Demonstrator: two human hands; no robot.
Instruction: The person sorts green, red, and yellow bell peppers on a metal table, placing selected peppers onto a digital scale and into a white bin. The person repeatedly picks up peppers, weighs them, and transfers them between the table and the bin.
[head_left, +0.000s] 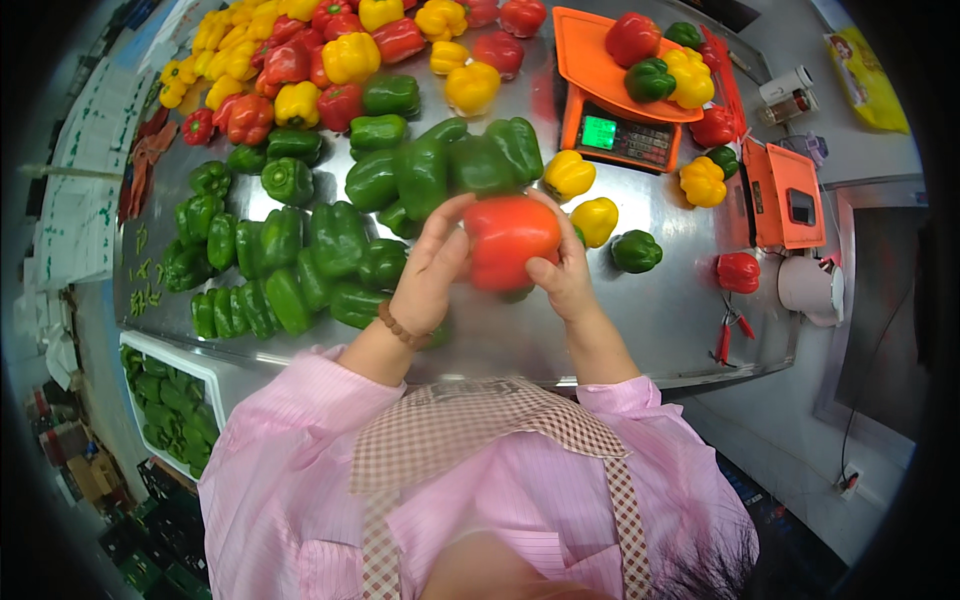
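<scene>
A red bell pepper (511, 241) is held up between my two hands, above the near part of a stainless steel table (495, 337). My left hand (433, 259), with a beaded bracelet at the wrist, presses its fingers against the pepper's left side. On the other side my right hand (564, 270) grips it, thumb toward me. Green bell peppers (424, 176) lie just beyond and to the left of my hands, several in rough rows. Two yellow bell peppers (569, 175) and a green one (637, 251) rest right of my right hand.
An orange digital scale (581, 90) carries several mixed peppers at the back right. Red and yellow peppers (285, 64) are piled at the back left. Red-handled pliers (724, 337) lie near the right edge. A white foam box (217, 375) of green peppers stands below left.
</scene>
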